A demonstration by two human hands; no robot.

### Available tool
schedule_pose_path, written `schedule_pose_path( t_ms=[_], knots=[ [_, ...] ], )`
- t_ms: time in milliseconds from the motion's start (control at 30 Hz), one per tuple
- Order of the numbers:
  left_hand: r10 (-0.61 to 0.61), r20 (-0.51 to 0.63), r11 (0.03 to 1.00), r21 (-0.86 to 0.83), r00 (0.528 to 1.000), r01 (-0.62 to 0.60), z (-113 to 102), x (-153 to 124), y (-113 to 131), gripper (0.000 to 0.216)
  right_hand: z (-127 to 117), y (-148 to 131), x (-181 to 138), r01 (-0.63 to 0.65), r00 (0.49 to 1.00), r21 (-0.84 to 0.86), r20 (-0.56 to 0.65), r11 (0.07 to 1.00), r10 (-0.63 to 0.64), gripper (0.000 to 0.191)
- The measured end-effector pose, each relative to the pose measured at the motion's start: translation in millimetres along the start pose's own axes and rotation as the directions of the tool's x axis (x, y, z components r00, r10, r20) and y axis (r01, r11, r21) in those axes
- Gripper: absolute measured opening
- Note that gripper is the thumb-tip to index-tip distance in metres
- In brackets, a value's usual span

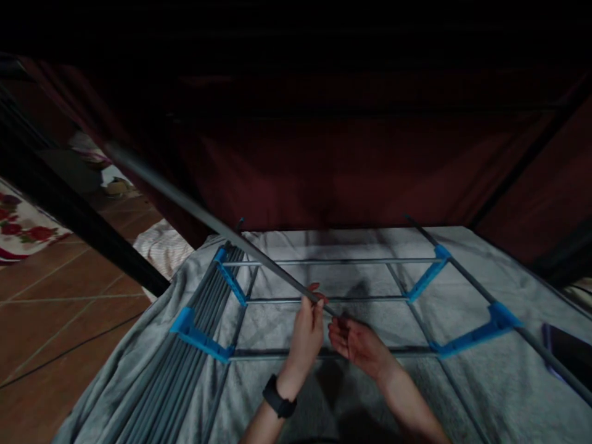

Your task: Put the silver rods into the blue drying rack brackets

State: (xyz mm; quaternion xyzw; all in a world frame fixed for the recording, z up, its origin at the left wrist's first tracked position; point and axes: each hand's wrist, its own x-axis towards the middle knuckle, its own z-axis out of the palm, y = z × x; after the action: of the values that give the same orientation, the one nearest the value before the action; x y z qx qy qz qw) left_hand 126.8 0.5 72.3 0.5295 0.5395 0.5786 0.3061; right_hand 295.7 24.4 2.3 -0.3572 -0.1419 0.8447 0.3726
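Observation:
A long grey metal tube (259,253) slants from the upper left down to my hands in the middle. My left hand (309,324), with a dark watch on its wrist, has its fingers wrapped round the tube near the lower end. Palm up, my right hand (358,346) has its curled fingers at the tube's very end. Below both hands lies a rack frame of grey tubes (333,355) joined by blue plastic brackets (481,333). More loose grey tubes (173,376) are bundled side by side along the frame's left.
The frame rests on a bed with a grey blanket (513,394). A dark phone-like object (567,351) lies at the right edge. Dark posts (87,216) and dark red curtains (346,179) enclose the bed. Tiled floor (60,302) shows at left.

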Motion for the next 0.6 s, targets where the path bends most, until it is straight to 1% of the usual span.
schedule_pose_path(
  t_ms=[67,167,333,400,467,533,600],
  knots=[
    [0.07,0.008,0.991,0.113,0.998,-0.07,-19,12,3,0.039,-2,-5,-4,0.028,0.999,-0.043,-0.029,0.999,-0.029,0.028],
    [0.187,0.03,0.941,0.281,0.982,-0.188,-41,24,2,0.036,-10,-20,-9,0.152,0.981,-0.078,-0.111,0.985,-0.16,0.029],
    [0.313,0.064,0.832,0.462,0.948,-0.306,-59,23,-17,0.036,-21,-46,-19,0.301,0.925,-0.109,-0.208,0.947,-0.318,0.033],
    [0.324,0.098,0.775,0.543,0.941,-0.323,-65,19,-29,0.039,-24,-51,-22,0.35,0.899,-0.1,-0.242,0.931,-0.364,0.035],
    [0.301,0.13,0.701,0.641,0.945,-0.312,-72,15,-41,0.043,-26,-53,-24,0.385,0.875,-0.091,-0.279,0.918,-0.395,0.037],
    [0.269,0.158,0.631,0.716,0.95,-0.297,-79,11,-53,0.049,-30,-51,-24,0.402,0.861,-0.085,-0.304,0.912,-0.408,0.038],
    [0.233,0.214,0.58,0.752,0.949,-0.312,-84,8,-65,0.054,-34,-48,-24,0.41,0.854,-0.08,-0.317,0.909,-0.413,0.039]
  ],
)
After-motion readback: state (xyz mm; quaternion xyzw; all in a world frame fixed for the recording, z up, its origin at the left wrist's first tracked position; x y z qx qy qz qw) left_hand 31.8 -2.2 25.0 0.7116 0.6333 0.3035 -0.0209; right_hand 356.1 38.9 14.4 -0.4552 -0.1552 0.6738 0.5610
